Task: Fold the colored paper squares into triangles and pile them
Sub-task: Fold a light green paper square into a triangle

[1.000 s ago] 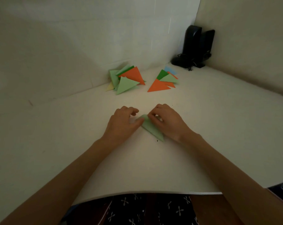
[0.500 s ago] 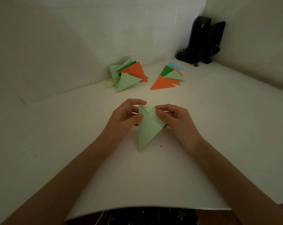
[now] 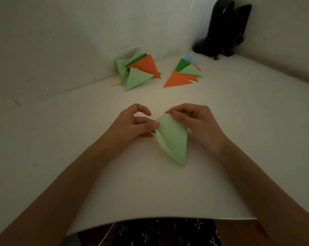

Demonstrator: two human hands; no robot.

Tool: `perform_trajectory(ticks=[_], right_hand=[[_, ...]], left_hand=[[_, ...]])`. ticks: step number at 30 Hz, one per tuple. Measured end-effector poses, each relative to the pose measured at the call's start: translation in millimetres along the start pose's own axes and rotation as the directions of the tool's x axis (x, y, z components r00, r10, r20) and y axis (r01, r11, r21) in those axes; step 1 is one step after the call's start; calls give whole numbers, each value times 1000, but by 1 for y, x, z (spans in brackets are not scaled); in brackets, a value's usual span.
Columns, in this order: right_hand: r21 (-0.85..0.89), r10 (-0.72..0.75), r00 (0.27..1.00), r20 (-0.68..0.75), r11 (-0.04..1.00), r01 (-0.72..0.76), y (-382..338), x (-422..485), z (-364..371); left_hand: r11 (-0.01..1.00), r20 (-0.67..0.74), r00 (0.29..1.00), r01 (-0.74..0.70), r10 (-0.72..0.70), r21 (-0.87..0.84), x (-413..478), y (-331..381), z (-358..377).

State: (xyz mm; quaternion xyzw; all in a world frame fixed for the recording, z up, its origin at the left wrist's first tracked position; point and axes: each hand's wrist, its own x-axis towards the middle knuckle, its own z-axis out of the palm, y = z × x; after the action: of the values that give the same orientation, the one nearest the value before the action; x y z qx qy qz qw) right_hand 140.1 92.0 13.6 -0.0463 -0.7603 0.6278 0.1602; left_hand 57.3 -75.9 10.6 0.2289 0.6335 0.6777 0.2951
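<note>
Mid-way across the white table point(image 3: 150, 192), both hands have the light green paper point(image 3: 175, 139), folded into a triangle. The left hand point(image 3: 132, 125) pinches its left edge and the right hand point(image 3: 198, 121) pinches the top corner, with the tip pointing back at the person. Further back sit a left pile point(image 3: 137, 71) and a right pile point(image 3: 183, 73) of triangles, then black speakers point(image 3: 224, 27) in the corner.

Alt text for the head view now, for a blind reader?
The left hand and right hand pinch a light green folded paper over a white table. Behind lie a left pile and a right pile of colored triangles, and a black device in the corner.
</note>
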Motion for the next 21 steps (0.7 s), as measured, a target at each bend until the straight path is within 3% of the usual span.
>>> perform_trajectory(ticks=[4, 12, 21], right_hand=[[-9, 1, 1000, 17, 1000, -1, 1, 0, -2], [-69, -1, 1000, 24, 998, 2, 3, -1, -2], [-100, -106, 993, -60, 990, 100, 1, -3, 2]], left_hand=[[991, 142, 984, 114, -104, -64, -2, 3, -7], [992, 139, 983, 126, -122, -20, -1, 2, -9], [997, -58, 996, 69, -68, 16, -2, 4, -6]])
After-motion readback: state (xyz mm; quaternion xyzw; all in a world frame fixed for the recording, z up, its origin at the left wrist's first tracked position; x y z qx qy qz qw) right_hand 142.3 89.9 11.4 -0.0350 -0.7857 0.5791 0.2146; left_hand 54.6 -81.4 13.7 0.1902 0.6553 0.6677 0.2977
